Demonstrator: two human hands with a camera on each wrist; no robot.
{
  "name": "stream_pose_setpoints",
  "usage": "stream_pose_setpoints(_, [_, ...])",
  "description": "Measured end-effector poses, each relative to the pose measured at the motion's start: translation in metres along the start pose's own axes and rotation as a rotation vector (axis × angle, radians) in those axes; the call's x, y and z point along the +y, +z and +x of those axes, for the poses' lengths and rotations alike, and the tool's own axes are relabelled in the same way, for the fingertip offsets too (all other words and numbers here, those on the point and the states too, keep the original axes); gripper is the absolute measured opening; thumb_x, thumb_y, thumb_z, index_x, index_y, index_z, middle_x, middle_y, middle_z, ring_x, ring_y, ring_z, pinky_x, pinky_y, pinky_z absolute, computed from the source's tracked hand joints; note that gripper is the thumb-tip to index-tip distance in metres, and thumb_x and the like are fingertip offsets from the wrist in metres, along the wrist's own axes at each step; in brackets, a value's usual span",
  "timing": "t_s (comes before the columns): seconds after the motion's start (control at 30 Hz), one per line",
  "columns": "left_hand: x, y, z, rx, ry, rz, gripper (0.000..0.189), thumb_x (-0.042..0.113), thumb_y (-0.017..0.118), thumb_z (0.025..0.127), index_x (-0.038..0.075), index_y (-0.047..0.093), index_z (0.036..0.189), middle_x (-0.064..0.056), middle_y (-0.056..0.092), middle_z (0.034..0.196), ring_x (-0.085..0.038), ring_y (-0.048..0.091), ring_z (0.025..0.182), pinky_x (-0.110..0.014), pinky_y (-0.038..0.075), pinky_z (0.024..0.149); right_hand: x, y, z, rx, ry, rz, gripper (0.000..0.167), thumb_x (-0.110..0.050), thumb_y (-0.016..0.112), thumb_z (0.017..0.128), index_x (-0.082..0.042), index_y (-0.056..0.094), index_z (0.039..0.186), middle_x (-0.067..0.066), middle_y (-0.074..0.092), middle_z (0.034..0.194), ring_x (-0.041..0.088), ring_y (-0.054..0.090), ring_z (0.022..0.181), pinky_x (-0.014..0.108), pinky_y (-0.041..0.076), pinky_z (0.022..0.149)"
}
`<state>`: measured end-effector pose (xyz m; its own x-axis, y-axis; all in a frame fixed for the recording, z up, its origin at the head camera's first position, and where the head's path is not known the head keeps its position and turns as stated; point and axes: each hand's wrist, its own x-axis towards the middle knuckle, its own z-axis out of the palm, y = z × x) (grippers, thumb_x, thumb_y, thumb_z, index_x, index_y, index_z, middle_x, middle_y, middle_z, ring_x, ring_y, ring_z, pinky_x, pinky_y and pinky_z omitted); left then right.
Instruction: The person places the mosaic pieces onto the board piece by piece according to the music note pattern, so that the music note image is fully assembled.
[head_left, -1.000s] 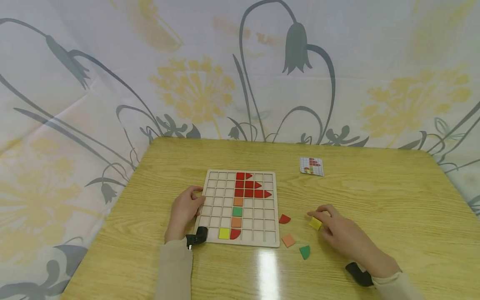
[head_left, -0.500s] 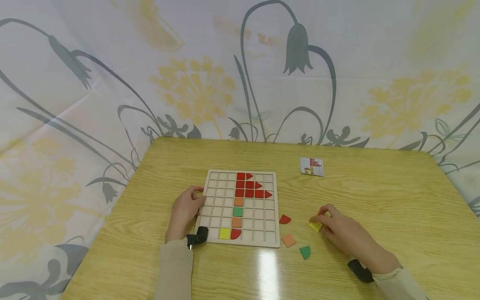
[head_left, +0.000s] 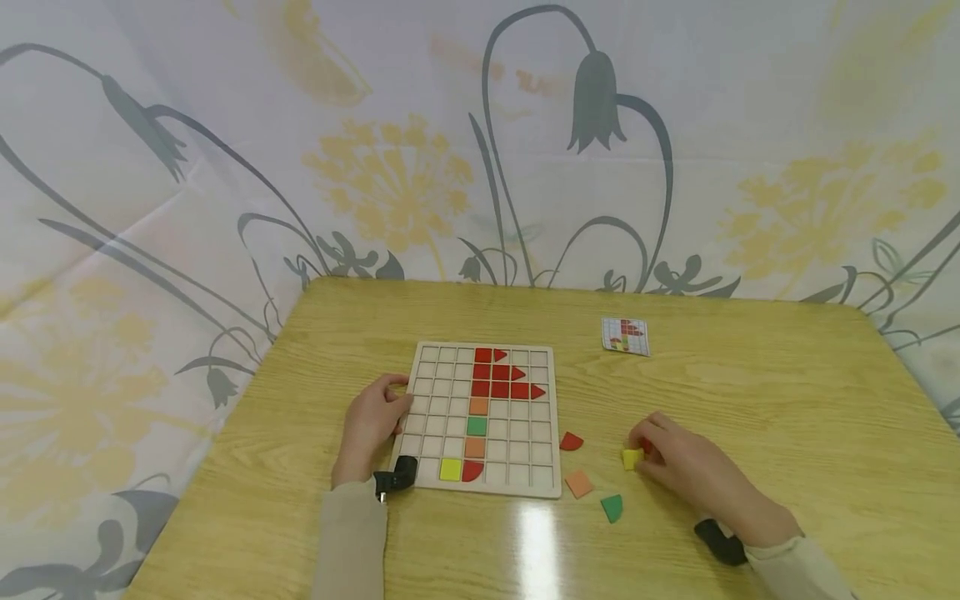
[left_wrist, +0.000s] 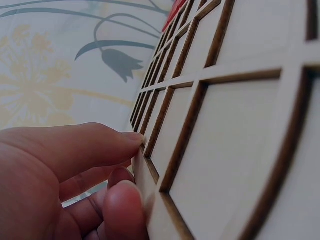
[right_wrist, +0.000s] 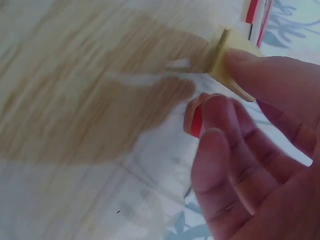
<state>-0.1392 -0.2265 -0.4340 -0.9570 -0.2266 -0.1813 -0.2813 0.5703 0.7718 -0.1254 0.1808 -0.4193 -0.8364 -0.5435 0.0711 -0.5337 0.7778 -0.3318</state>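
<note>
My left hand [head_left: 371,418] grips the left edge of a square wooden grid board [head_left: 557,433]; in the left wrist view, fingertips [left_wrist: 131,141] meet its rim. The board carries red squares and triangles, orange squares, a green square [head_left: 476,426], a yellow square [head_left: 450,470] and a red quarter-circle [head_left: 472,471]. Right of the board, my right hand [head_left: 678,458] pinches a yellow square tile [head_left: 632,459]. A red piece [right_wrist: 196,120] is also held at its fingers in the right wrist view; its full shape is hidden.
Between board and right hand lie a loose red quarter-circle [head_left: 572,442], an orange square [head_left: 579,483] and a green quarter-circle [head_left: 612,508]. A small printed pattern card [head_left: 626,337] lies farther back on the wooden table [head_left: 720,358]. A patterned cloth stands behind.
The yellow tile has turned in my right hand's fingers, and a bit of red now shows beside it. My right hand has shifted very slightly right; the left hand stays on the board.
</note>
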Motion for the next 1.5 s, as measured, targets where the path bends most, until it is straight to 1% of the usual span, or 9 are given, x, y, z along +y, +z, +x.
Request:
stream_pose_setpoints(0.13, [-0.001, 0.001, -0.001, 0.003, -0.007, -0.005, 0.033, 0.023, 0.056, 0.086, 0.016, 0.053, 0.119, -0.003, 0.054, 0.078, -0.016, 0.053, 0.047, -0.028, 0.041, 0.053, -0.003, 0.001, 0.001, 0.026, -0.018, 0.008, 0.019, -0.018, 0.072, 0.074, -0.024, 0.055, 0.081, -0.016, 0.042, 0.070, -0.001, 0.039, 0.060, 0.020, 0.037, 0.054])
stream_pose_setpoints(0.2, [-0.001, 0.001, -0.001, 0.006, -0.006, -0.004, 0.033, 0.023, 0.056, 0.086, 0.017, 0.054, 0.119, -0.003, 0.054, 0.078, -0.016, 0.053, 0.047, -0.028, 0.041, 0.053, -0.005, 0.002, 0.002, 0.043, -0.038, 0.004, 0.018, -0.019, 0.072, 0.074, -0.024, 0.057, 0.081, -0.017, 0.043, 0.069, -0.001, 0.038, 0.059, 0.019, 0.036, 0.053])
stream_pose_setpoints(0.47, [-0.001, 0.002, -0.003, 0.005, -0.004, -0.006, 0.034, 0.023, 0.056, 0.086, 0.017, 0.053, 0.119, -0.003, 0.055, 0.079, -0.016, 0.053, 0.047, -0.029, 0.041, 0.054, -0.014, 0.009, 0.010, 0.174, -0.190, 0.007, 0.027, -0.010, 0.069, 0.076, -0.019, 0.064, 0.102, -0.014, 0.054, 0.086, -0.003, 0.042, 0.065, 0.019, 0.042, 0.057])
stream_pose_setpoints(0.57, [-0.001, 0.002, -0.003, 0.004, 0.001, -0.004, 0.034, 0.023, 0.056, 0.086, 0.016, 0.053, 0.120, -0.003, 0.056, 0.079, -0.015, 0.052, 0.047, -0.028, 0.041, 0.053, -0.022, 0.010, 0.015, 0.192, -0.232, 0.033, 0.026, -0.009, 0.068, 0.077, -0.019, 0.065, 0.101, -0.014, 0.055, 0.088, -0.003, 0.042, 0.065, 0.018, 0.041, 0.058])
stream_pose_setpoints(0.77, [-0.001, 0.002, -0.002, 0.017, 0.012, 0.001, 0.034, 0.022, 0.056, 0.086, 0.015, 0.053, 0.120, -0.004, 0.054, 0.079, -0.015, 0.052, 0.045, -0.028, 0.041, 0.049, -0.038, 0.016, 0.030, 0.199, -0.261, 0.080, 0.022, -0.011, 0.065, 0.080, -0.021, 0.066, 0.100, -0.015, 0.055, 0.088, -0.003, 0.041, 0.062, 0.016, 0.039, 0.055])
stream_pose_setpoints(0.9, [-0.001, 0.001, -0.001, 0.013, 0.008, -0.002, 0.034, 0.022, 0.056, 0.087, 0.016, 0.053, 0.120, -0.004, 0.054, 0.080, -0.015, 0.052, 0.046, -0.028, 0.042, 0.050, -0.050, 0.023, 0.044, 0.238, -0.313, 0.133, 0.019, -0.007, 0.065, 0.080, -0.016, 0.067, 0.097, -0.011, 0.056, 0.091, -0.003, 0.045, 0.064, 0.015, 0.041, 0.055])
stream_pose_setpoints(1.03, [-0.001, 0.000, 0.000, 0.012, 0.009, 0.002, 0.034, 0.022, 0.055, 0.087, 0.016, 0.053, 0.120, -0.004, 0.054, 0.080, -0.015, 0.052, 0.047, -0.028, 0.041, 0.051, -0.064, 0.027, 0.057, 0.206, -0.329, 0.175, 0.018, -0.007, 0.062, 0.082, -0.013, 0.067, 0.098, -0.008, 0.056, 0.094, 0.001, 0.047, 0.069, 0.016, 0.042, 0.057])
stream_pose_setpoints(1.23, [0.001, -0.001, 0.000, 0.008, 0.000, 0.004, 0.034, 0.023, 0.056, 0.086, 0.016, 0.053, 0.120, -0.003, 0.055, 0.081, -0.015, 0.053, 0.047, -0.028, 0.042, 0.051, -0.091, 0.031, 0.073, 0.139, -0.286, 0.191, 0.018, -0.010, 0.060, 0.083, -0.015, 0.068, 0.099, -0.009, 0.053, 0.092, 0.003, 0.046, 0.069, 0.016, 0.041, 0.058])
stream_pose_setpoints(1.5, [0.001, 0.000, 0.000, 0.006, 0.008, 0.017, 0.035, 0.022, 0.057, 0.086, 0.015, 0.053, 0.120, -0.003, 0.054, 0.079, -0.015, 0.053, 0.047, -0.028, 0.040, 0.048, -0.113, 0.047, 0.096, 0.122, -0.317, 0.187, 0.016, -0.013, 0.059, 0.084, -0.015, 0.068, 0.097, -0.011, 0.054, 0.087, 0.002, 0.044, 0.066, 0.016, 0.040, 0.057])
